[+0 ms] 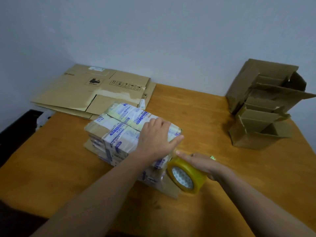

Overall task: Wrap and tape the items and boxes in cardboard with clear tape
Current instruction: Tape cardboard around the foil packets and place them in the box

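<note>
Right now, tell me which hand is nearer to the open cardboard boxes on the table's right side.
Right. The right hand holds the tape roll, across bare table from the open cardboard boxes; the left hand rests on the wrapped bundle, farther left.

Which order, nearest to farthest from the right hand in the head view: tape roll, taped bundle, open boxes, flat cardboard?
1. tape roll, held in the right hand.
2. taped bundle, just to its left.
3. open boxes, back right of the table.
4. flat cardboard, back left corner.
</note>
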